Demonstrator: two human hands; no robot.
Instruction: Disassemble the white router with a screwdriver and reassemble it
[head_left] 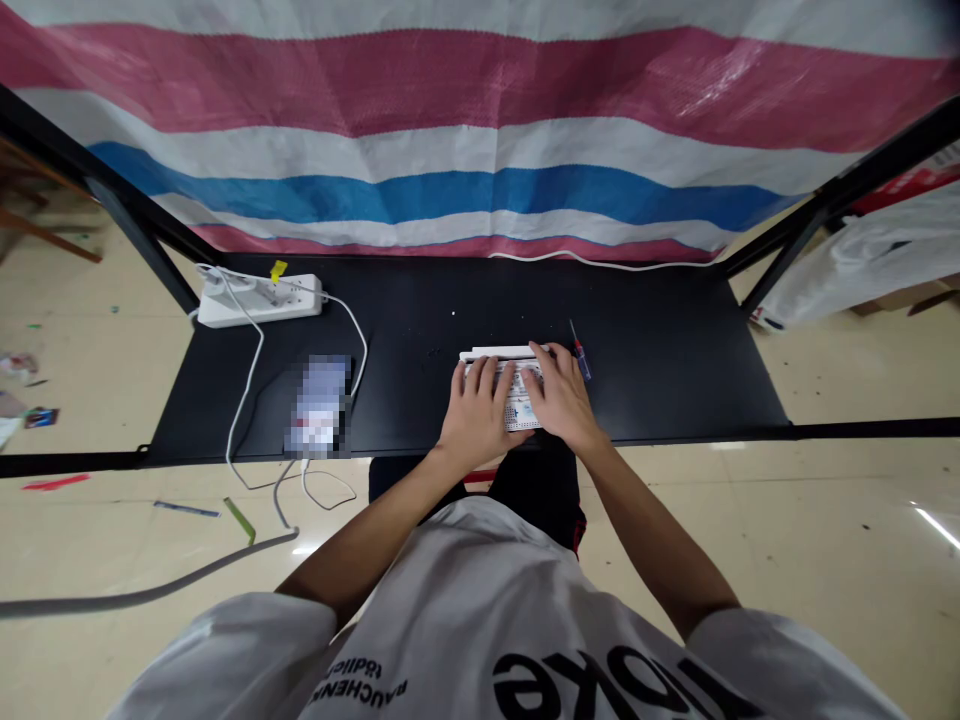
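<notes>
A white flat case with rows of small holes and blue markings (523,414) lies near the front edge of the black table, partly hidden under both hands. My left hand (480,410) grips its left side, fingers reaching over the top and thumb along the near edge. At the right side, my right hand (562,395) holds the case, with the thumb on its top and the index finger at the far edge. A white strip (504,352) runs along the far side of the case. Just right of my right hand lies a small screwdriver (582,358).
On the left of the black table (660,340) are a white power strip (259,300) with plugs and a blurred-out phone (321,405) on a white cable. A striped sheet (450,100) hangs along the back. Black frame bars flank both sides.
</notes>
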